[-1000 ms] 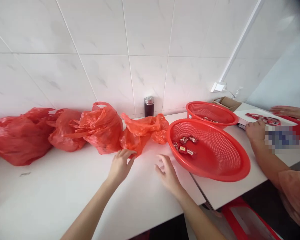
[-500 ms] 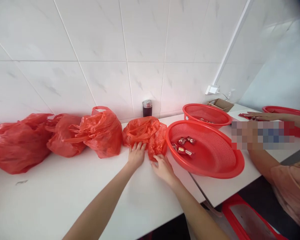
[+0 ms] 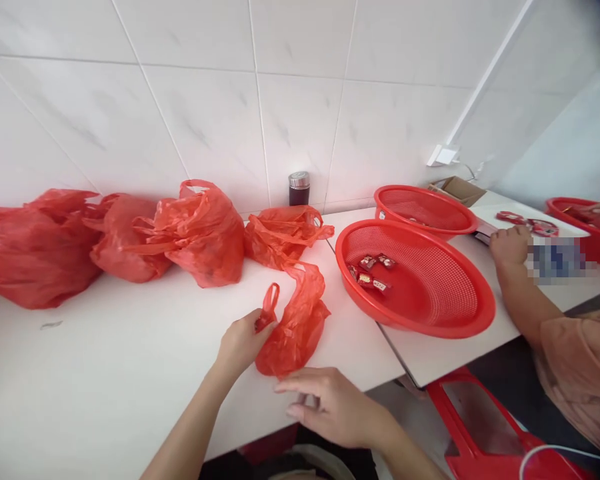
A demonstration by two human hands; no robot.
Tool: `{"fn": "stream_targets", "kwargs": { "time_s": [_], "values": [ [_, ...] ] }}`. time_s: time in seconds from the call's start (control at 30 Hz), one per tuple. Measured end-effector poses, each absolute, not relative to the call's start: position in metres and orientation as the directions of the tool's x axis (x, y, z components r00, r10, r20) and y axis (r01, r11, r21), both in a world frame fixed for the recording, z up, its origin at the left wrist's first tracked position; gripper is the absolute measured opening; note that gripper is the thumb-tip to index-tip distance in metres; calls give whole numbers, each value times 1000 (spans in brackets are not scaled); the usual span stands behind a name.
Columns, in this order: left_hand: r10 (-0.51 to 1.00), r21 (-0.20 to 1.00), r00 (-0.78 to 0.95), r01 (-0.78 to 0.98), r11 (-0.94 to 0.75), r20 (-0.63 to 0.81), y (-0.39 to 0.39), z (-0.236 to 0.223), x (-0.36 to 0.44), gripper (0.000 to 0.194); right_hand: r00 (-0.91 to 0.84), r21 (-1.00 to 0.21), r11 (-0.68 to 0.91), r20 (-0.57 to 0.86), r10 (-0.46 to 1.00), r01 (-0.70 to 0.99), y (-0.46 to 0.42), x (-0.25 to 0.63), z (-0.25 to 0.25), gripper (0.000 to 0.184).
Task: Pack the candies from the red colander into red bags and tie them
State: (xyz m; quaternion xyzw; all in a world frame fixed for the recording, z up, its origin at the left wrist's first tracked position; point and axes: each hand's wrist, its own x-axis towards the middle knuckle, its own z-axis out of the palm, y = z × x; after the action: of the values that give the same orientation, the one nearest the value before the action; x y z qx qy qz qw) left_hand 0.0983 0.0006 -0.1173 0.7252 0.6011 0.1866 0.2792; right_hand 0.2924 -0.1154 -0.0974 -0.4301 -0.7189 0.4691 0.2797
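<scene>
Red plastic bag: limp and creased, at the lower centre of the frame, lying on the worktop near its front edge; one handle loop stands up at its left side.
Left hand: left of the bag; fingers closed in a pinch on the plastic just below the handle loop.
Right hand: below the bag; fingers half curled, thumb apart from them, nothing seen in their grasp; forefinger tip at the bag's lower edge, contact impossible to tell.
Crumpled bags: a loose red heap just above the held bag, at centre; whether the two touch cannot be told.
Full bags: a row of bulging red bags along the wall, from centre to left edge.
Flask: dark, silver-lidded, upright behind the heap.
Front basket: red, mesh-sided, right of centre, with small wrapped packets gathered at its left.
Rear basket: red, behind the front one.
Carton: brown, open-topped, upper right.
Co-worker's hand: right side, on the white surface.
</scene>
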Motion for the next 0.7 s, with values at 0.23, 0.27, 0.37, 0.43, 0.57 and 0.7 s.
{"fn": "stream_targets", "kwargs": {
  "time_s": [0.23, 0.27, 0.37, 0.43, 0.57, 0.7],
  "values": [
    [978, 936, 187, 318, -149, 92, -29, -96, 69, 30, -363, -659, 569, 439, 822, 491, -43, 272, -50, 19],
    [980, 949, 157, 271, -160, 121, -31, -92, 64, 28, -387, -604, 584, 438, 812, 542, -33, 268, -51, 16],
    [986, 944, 31, 287, -164, 162, -37, -88, 46, 24, -473, -590, 543, 287, 833, 598, -23, 258, -60, 13],
    [988, 940, -26, 311, -140, 155, -40, -89, 34, 22, -521, -626, 520, 204, 829, 582, -26, 256, -65, 17],
    [974, 917, 58, 329, -226, 219, -46, -92, 23, 18, -508, -461, 607, 333, 794, 647, -31, 252, -67, 34],
    [959, 888, 94, 360, -284, 269, -47, -94, 23, 15, -615, -447, 658, 262, 744, 606, -27, 248, -67, 12]
  ]
}}
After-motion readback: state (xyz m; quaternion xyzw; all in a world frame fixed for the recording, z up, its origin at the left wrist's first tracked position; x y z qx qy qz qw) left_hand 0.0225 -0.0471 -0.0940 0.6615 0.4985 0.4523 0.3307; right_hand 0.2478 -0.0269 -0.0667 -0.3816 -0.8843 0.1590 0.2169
